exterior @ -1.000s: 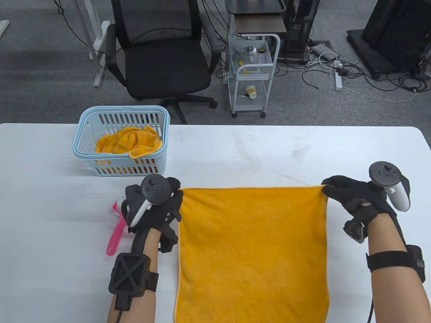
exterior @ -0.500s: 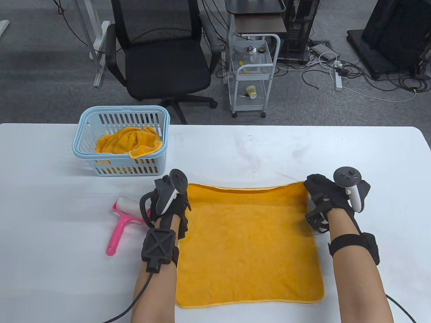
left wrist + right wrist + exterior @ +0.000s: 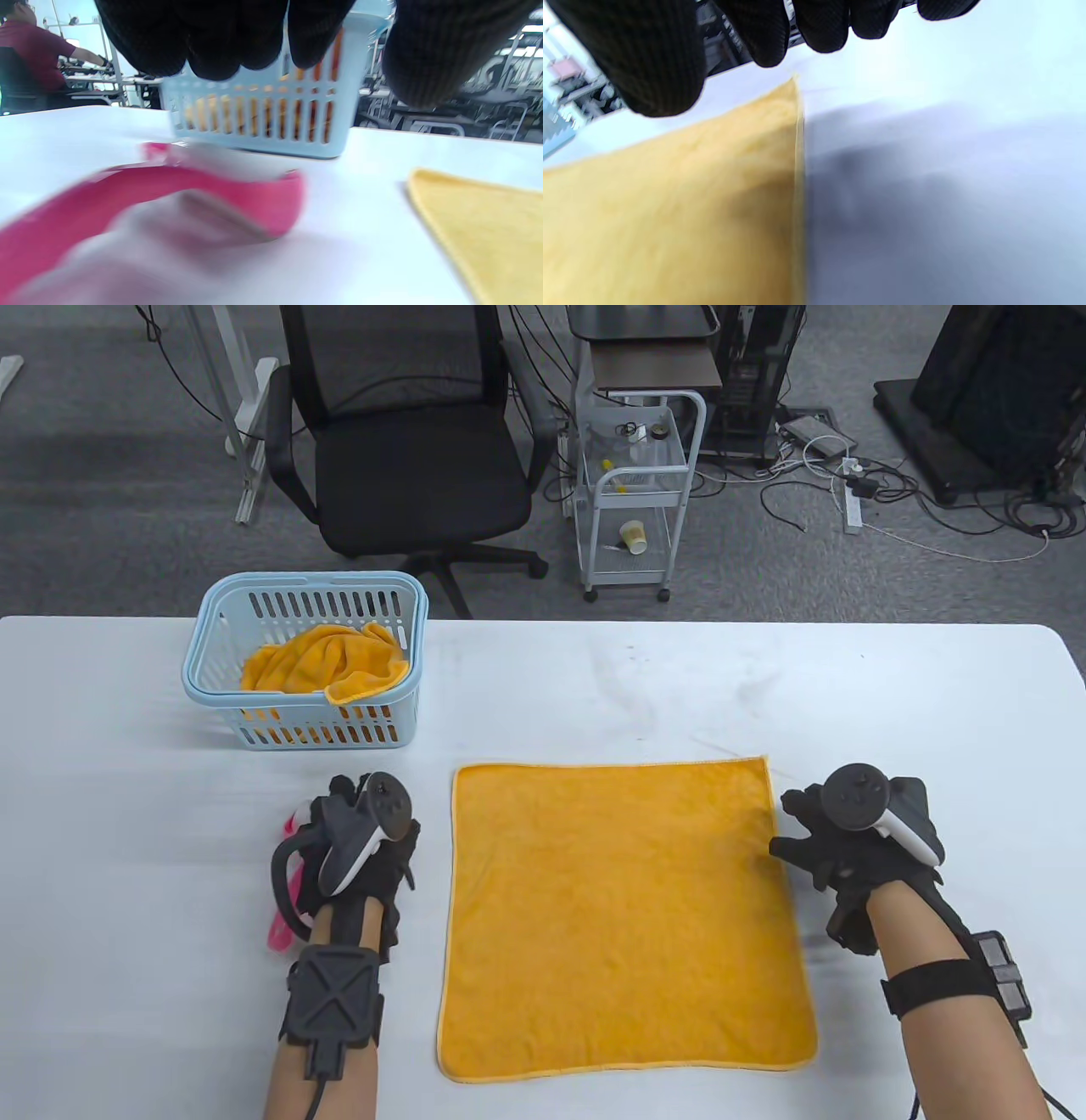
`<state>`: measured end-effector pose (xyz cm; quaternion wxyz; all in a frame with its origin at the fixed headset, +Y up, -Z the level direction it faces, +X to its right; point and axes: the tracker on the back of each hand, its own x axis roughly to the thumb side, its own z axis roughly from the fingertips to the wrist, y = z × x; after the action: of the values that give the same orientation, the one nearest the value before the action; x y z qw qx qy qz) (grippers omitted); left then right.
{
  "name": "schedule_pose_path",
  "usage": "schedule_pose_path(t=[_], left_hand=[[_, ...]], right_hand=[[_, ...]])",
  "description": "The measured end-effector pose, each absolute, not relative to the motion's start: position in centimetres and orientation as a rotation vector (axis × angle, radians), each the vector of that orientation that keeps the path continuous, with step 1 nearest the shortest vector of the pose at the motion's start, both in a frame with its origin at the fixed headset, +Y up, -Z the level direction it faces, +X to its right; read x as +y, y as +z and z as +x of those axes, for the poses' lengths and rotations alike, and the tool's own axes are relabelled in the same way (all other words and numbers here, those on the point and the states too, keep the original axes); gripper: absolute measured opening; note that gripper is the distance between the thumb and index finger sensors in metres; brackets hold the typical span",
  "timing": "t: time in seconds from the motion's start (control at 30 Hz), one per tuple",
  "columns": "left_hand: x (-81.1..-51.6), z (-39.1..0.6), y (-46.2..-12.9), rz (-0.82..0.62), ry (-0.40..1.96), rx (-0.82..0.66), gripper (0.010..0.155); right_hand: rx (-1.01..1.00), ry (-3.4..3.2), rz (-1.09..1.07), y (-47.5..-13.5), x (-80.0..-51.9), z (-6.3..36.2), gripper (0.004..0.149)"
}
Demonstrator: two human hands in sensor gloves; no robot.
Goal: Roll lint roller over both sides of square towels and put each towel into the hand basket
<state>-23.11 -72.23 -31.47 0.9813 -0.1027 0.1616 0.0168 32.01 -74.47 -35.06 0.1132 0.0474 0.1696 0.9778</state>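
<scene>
towel: square orange terry towel (image 3: 624, 916) lies flat, ready for rolling
left hand (image 3: 361, 848): fingers loose, holding nothing, over pink-handled lint roller (image 3: 178, 212)
right hand (image 3: 853, 848): empty, relaxed beside towel's edge
basket: pale blue slotted plastic hand basket (image 3: 254, 734) waits nearby

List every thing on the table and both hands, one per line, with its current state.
Flat orange square towel: spread flat on the white table, not held.
Crumpled orange towel: bunched inside the light blue plastic basket.
Pink lint roller: lying on the table under the left hand, grip unclear.
Left hand: over the roller.
Right hand: fingers relaxed, at the towel's right edge, holding nothing.
</scene>
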Motion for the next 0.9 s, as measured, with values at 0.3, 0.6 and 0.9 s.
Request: schedule_pose_path(t=[0.3,0.6,0.9], left_hand=[[-75.6,-29.1,-27.6,-0.395,0.014,0.450,0.092],[-78.0,-29.5,-28.4,-0.370,-0.017,0.507,0.058],[-74.0,-24.7,-28.2,-0.191,0.206,0.232,0.049]], right_hand=[[0.796,3.064,0.378,-30.0,-77.0,30.7,0.102],[0.783,3.020,0.394,-29.2,-78.7,31.3,0.100],[0.770,2.962,0.389,-29.0,-79.0,31.9,0.099]])
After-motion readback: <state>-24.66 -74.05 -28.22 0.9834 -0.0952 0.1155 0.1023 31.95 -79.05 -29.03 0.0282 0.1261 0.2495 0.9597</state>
